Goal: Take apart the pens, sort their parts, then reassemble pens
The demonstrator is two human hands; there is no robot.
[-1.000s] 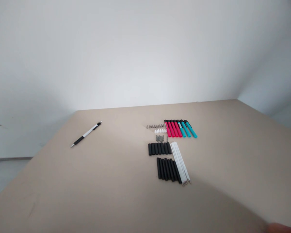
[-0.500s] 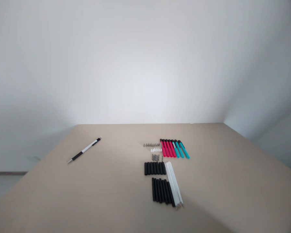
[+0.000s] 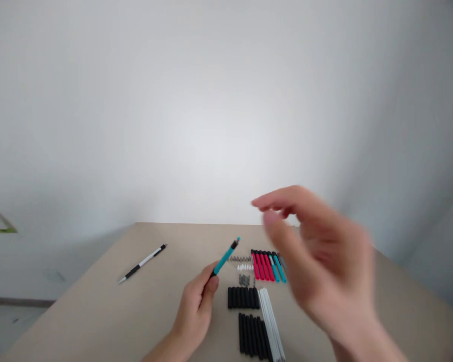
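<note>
My left hand (image 3: 198,301) is closed around a teal pen (image 3: 224,260), whose black clip end and teal button point up and to the right. The pen's lower part is hidden in the fingers. Raised above the right side of the table, my right hand (image 3: 317,251) is blurred. Its thumb and forefinger are apart, and nothing shows between them. Behind it are several pink pen barrels (image 3: 263,266) and teal pen barrels (image 3: 278,268), partly covered by this hand.
Small metal tips (image 3: 241,259), white plastic pieces (image 3: 245,268) and springs (image 3: 244,279) lie in rows. Nearer are short black tubes (image 3: 243,297), longer black tubes (image 3: 252,336) and white refills (image 3: 272,327). A white-and-black pen (image 3: 143,262) lies at the left. A wall (image 3: 219,125) stands behind the table.
Both hands have come into view, the left one with a teal pen in it. The view has tilted up, so the table and its parts appear lower.
</note>
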